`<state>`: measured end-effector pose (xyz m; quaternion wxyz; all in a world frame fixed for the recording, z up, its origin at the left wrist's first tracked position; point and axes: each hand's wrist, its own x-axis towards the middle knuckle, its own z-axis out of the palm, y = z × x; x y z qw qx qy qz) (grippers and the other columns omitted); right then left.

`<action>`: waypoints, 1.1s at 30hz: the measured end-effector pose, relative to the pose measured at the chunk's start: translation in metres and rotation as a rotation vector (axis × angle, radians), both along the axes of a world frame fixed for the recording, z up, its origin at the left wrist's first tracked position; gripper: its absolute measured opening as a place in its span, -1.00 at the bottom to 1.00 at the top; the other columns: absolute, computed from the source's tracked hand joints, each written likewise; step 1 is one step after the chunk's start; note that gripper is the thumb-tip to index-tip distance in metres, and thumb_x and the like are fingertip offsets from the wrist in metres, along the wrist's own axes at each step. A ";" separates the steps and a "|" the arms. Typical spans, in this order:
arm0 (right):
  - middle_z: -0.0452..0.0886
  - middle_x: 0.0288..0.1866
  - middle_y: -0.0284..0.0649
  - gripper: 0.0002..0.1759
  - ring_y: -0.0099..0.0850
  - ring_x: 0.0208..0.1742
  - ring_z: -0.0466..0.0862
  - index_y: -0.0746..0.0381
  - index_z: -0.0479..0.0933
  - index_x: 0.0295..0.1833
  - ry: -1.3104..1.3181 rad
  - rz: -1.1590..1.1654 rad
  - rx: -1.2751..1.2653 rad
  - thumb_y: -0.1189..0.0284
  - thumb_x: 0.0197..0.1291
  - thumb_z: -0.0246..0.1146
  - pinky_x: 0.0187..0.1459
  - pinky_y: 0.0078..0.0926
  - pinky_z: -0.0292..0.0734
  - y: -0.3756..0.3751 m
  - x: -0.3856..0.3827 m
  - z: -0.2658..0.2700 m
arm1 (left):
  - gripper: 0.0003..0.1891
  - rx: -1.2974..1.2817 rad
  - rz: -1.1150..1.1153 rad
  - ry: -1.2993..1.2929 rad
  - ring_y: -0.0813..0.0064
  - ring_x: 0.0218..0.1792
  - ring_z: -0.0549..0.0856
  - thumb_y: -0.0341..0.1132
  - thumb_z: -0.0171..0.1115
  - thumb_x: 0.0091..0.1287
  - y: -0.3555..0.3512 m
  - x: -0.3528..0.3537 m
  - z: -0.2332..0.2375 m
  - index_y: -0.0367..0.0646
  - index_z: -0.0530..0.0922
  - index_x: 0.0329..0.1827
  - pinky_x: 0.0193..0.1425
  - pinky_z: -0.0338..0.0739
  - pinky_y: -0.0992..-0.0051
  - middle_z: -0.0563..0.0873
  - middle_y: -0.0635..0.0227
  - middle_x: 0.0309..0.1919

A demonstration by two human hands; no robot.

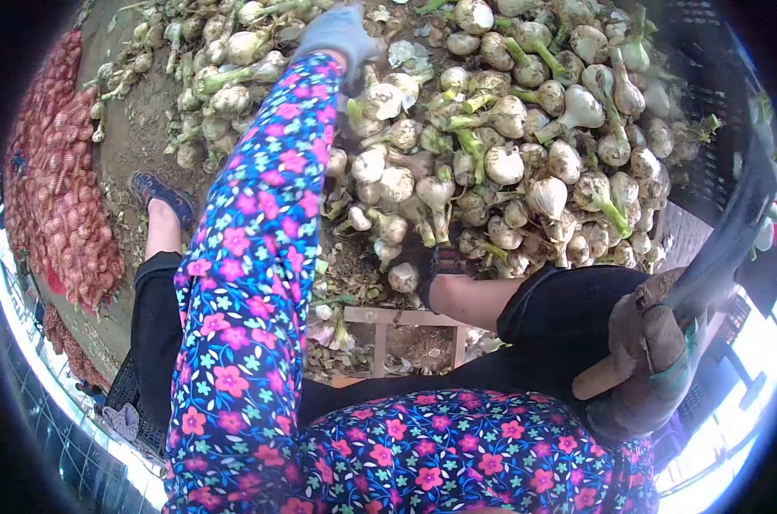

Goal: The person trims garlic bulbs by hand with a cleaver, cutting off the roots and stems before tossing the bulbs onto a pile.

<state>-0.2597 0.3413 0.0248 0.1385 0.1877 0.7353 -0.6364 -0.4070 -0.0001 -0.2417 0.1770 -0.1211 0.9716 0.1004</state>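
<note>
My left hand [341, 36], in a pale grey glove, reaches to the top edge over the garlic bulbs [504, 163]. It is smeared, and whether its fingers hold anything cannot be made out. On the right, my right hand [654, 355], in a dirt-stained glove, is wrapped round the wooden handle [601, 379] of a tool. A long, dark curved part [735, 214], blurred, runs upward from beside this hand. The bulbs lie heaped with short green and pale stalks, soil on many of them.
Red mesh sacks [67, 188] full of bulbs stand at the left. More garlic with stalks [234, 73] lies at the upper left. My feet rest on the soil at either side of a wooden frame [380, 317]. A dark crate [701, 77] is at the upper right.
</note>
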 end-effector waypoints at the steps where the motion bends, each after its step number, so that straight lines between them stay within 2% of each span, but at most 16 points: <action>1: 0.50 -0.48 -0.37 -0.73 -0.58 -0.49 0.50 0.34 0.50 -0.06 -0.047 0.096 -0.111 0.39 0.23 0.28 -0.46 -0.67 0.34 0.005 0.001 0.002 | -0.27 0.059 0.024 0.103 0.11 0.36 0.50 0.06 0.35 0.20 -0.009 0.009 -0.005 -0.09 0.43 0.40 0.42 0.39 0.24 0.51 -0.03 0.33; 3: 0.50 -0.46 -0.36 -0.74 -0.58 -0.47 0.50 0.34 0.50 -0.07 -0.054 0.081 -0.051 0.38 0.24 0.28 -0.45 -0.66 0.35 0.006 0.002 0.002 | -0.37 0.575 0.302 0.290 0.25 0.14 0.65 0.09 0.28 0.27 -0.013 0.046 0.010 -0.23 0.56 0.23 0.27 0.52 0.34 0.66 0.07 0.12; 5: 0.50 -0.45 -0.35 -0.74 -0.58 -0.44 0.51 0.35 0.51 -0.09 -0.059 0.061 0.017 0.38 0.24 0.27 -0.43 -0.66 0.37 0.007 0.007 0.003 | -0.45 1.453 0.573 0.289 0.37 -0.08 0.68 0.00 -0.05 0.49 -0.003 0.096 0.055 -0.38 0.44 0.23 -0.01 0.69 0.41 0.65 0.13 -0.06; 7: 0.45 -0.48 -0.39 -0.73 -0.64 -0.50 0.44 0.36 0.51 -0.12 -0.029 0.084 0.044 0.35 0.26 0.26 -0.50 -0.70 0.28 0.004 0.012 0.004 | -0.42 1.933 0.611 0.282 0.22 0.04 0.69 0.02 -0.04 0.49 -0.010 0.142 0.047 -0.34 0.36 0.29 0.02 0.74 0.28 0.63 0.06 0.05; 11: 0.53 -0.50 -0.37 -0.65 -0.66 -0.63 0.43 0.36 0.47 0.03 -0.028 0.266 -0.020 0.38 0.22 0.30 -0.61 -0.72 0.26 0.000 0.023 0.012 | -0.53 1.889 0.666 0.266 0.18 0.08 0.71 -0.02 0.04 0.50 0.032 0.219 0.112 -0.27 0.48 0.20 0.03 0.74 0.24 0.67 0.10 0.08; 12: 0.53 -0.49 -0.38 -0.65 -0.70 -0.67 0.41 0.34 0.48 0.05 -0.012 0.294 0.077 0.38 0.24 0.32 -0.66 -0.75 0.23 -0.002 0.029 0.010 | -0.61 1.790 0.761 0.319 0.39 -0.05 0.73 -0.07 0.09 0.49 0.049 0.238 0.126 -0.26 0.57 0.05 -0.09 0.76 0.40 0.69 0.22 -0.10; 13: 0.53 -0.47 -0.40 -0.69 -0.65 -0.59 0.48 0.30 0.52 0.01 -0.071 0.342 0.175 0.38 0.24 0.33 -0.59 -0.64 0.35 -0.011 0.033 0.017 | -0.60 1.806 0.710 0.230 0.44 -0.04 0.71 -0.12 0.15 0.46 0.053 0.257 0.141 -0.32 0.58 0.10 0.02 0.68 0.47 0.71 0.25 -0.08; 15: 0.60 -0.44 -0.31 -0.74 -0.42 -0.53 0.58 0.27 0.56 -0.03 0.484 0.593 0.310 0.44 0.19 0.34 -0.47 -0.48 0.46 -0.016 0.049 -0.013 | -0.60 1.484 0.629 0.241 0.36 0.04 0.71 -0.18 0.10 0.47 0.053 0.291 0.156 -0.32 0.52 0.19 0.11 0.66 0.37 0.71 0.19 -0.02; 17: 0.61 -0.38 -0.19 -0.78 -0.15 -0.41 0.62 0.23 0.56 -0.11 0.881 0.806 0.478 0.51 0.08 0.32 -0.33 -0.27 0.51 -0.032 0.067 -0.024 | -0.60 1.427 0.705 0.320 0.45 0.03 0.69 -0.22 0.14 0.44 0.067 0.319 0.183 -0.34 0.53 0.19 0.18 0.57 0.47 0.71 0.24 -0.01; 18: 0.59 -0.34 -0.11 -0.79 -0.04 -0.35 0.60 0.19 0.53 -0.18 0.952 0.940 0.517 0.50 0.01 0.31 -0.30 -0.17 0.50 -0.043 0.075 -0.020 | -0.61 1.391 0.693 0.323 0.49 0.02 0.68 -0.25 0.16 0.42 0.070 0.332 0.193 -0.35 0.54 0.18 0.18 0.54 0.50 0.71 0.26 -0.01; 19: 0.57 -0.36 -0.15 -0.80 -0.11 -0.34 0.63 0.17 0.48 -0.21 1.017 1.008 0.600 0.46 0.04 0.32 -0.29 -0.15 0.50 -0.053 0.086 -0.020 | -0.61 1.355 0.682 0.324 0.52 0.00 0.67 -0.27 0.19 0.40 0.072 0.346 0.199 -0.35 0.55 0.17 0.18 0.51 0.54 0.71 0.28 0.00; 22: 0.59 -0.34 -0.19 -0.73 -0.15 -0.32 0.66 0.16 0.46 -0.15 1.077 1.180 0.697 0.44 0.02 0.34 -0.27 -0.24 0.54 -0.079 0.110 -0.020 | -0.66 1.346 0.684 0.320 0.57 -0.02 0.67 -0.35 0.23 0.35 0.069 0.378 0.214 -0.35 0.59 0.12 0.16 0.51 0.53 0.71 0.31 -0.03; 27: 0.61 -0.31 -0.17 -0.74 -0.14 -0.30 0.68 0.16 0.46 -0.15 1.154 1.241 0.705 0.44 0.03 0.33 -0.25 -0.17 0.56 -0.105 0.127 -0.031 | -0.68 1.433 0.752 0.443 0.60 -0.06 0.71 -0.39 0.34 0.30 0.053 0.414 0.206 -0.34 0.65 0.08 0.12 0.55 0.59 0.78 0.32 -0.11; 29: 0.63 -0.32 -0.11 -0.74 -0.09 -0.30 0.69 0.18 0.46 -0.14 1.085 1.235 0.685 0.39 0.08 0.33 -0.25 -0.12 0.57 -0.108 0.119 -0.051 | -0.68 1.452 0.689 0.461 0.59 -0.07 0.71 -0.37 0.34 0.30 0.040 0.421 0.201 -0.34 0.65 0.07 0.13 0.53 0.59 0.77 0.33 -0.10; 31: 0.65 -0.34 -0.05 -0.74 -0.03 -0.29 0.69 0.20 0.45 -0.13 1.006 1.275 0.817 0.35 0.13 0.31 -0.23 -0.09 0.58 -0.097 0.109 -0.092 | -0.65 1.518 0.842 0.690 0.57 -0.07 0.70 -0.36 0.36 0.28 0.026 0.423 0.192 -0.37 0.64 0.08 0.14 0.52 0.58 0.77 0.30 -0.09; 33: 0.65 -0.35 0.01 -0.76 0.02 -0.25 0.69 0.21 0.45 -0.14 0.637 1.274 0.835 0.34 0.17 0.27 -0.21 -0.03 0.57 -0.084 0.114 -0.108 | -0.59 1.478 0.910 0.695 0.58 -0.05 0.70 -0.33 0.38 0.28 0.012 0.427 0.174 -0.40 0.60 0.13 0.17 0.51 0.57 0.76 0.26 -0.07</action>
